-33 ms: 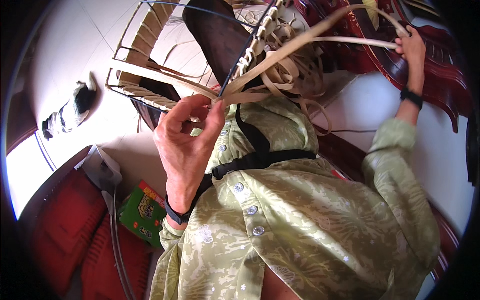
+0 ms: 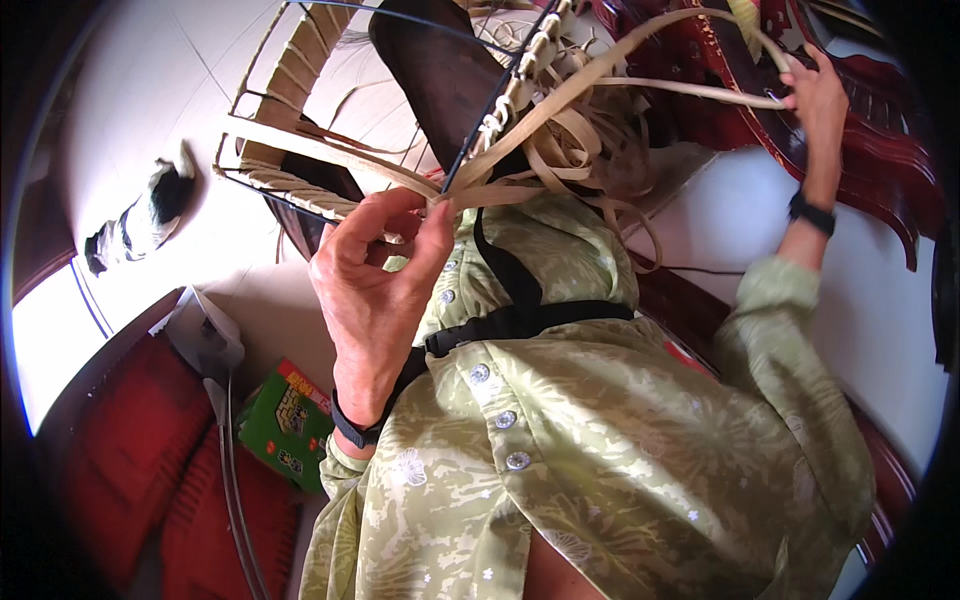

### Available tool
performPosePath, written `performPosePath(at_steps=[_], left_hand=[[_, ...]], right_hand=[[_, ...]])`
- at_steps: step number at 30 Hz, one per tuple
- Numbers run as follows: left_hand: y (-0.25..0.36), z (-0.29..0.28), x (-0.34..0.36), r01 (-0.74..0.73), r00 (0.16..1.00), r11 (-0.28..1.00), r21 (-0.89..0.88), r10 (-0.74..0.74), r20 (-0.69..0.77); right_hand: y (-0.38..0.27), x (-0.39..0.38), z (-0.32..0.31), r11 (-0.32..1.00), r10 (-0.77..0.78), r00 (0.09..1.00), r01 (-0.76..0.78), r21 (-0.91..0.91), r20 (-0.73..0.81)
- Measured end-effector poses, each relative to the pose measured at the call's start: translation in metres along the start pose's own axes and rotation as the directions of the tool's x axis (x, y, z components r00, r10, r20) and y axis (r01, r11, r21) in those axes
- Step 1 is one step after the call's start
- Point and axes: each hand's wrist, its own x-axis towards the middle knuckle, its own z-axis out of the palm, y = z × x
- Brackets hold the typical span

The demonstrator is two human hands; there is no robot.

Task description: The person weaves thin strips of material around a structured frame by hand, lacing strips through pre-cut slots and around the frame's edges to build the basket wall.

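The tan strip [image 2: 565, 102] sits between the left hand [image 2: 375, 265] fingers, pinched together beside the frame [image 2: 285, 190]; its long axis runs forward and right, looping into the right hand [image 2: 820, 105], its fingers closed on it; the left hand is nearer the frame

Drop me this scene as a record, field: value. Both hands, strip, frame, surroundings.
Left hand: fingertips pinched on tan strip beside a dark rod of the frame
Right hand: out at upper right, gripping the strip
Strip: arcs up from the left hand to the right; another length runs leftward from the right hand
Frame: dark rods, sides partly wrapped in tan
Pile: loose tan strips, right of frame
Right edge: dark red wood
Lower left: green package by red cloth
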Motion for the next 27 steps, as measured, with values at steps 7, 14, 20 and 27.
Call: performPosePath(at_steps=[7, 14, 20, 27], left_hand=[[0.006, -0.004, -0.002, 0.072, 0.997, 0.997, -0.015, -0.071, 0.037], [0.01, 0.001, 0.0, 0.067, 0.997, 0.998, -0.017, -0.067, 0.029], [0.008, -0.001, -0.003, 0.072, 0.997, 0.997, -0.007, -0.072, 0.022], [0.002, 0.0, -0.005, 0.022, 1.0, 0.999, 0.028, -0.023, 0.015]], right_hand=[[-0.113, -0.173, 0.039, 0.819, -0.301, 0.719, -0.141, 0.557, 0.626], [-0.101, -0.216, 0.118, 0.885, -0.462, 0.801, 0.392, 0.25, 0.38], [-0.08, -0.182, 0.093, 0.565, -0.469, 0.451, -0.507, 0.65, 0.759], [-0.014, -0.13, 0.042, 0.729, -0.09, 0.666, -0.463, 0.505, 0.741]])
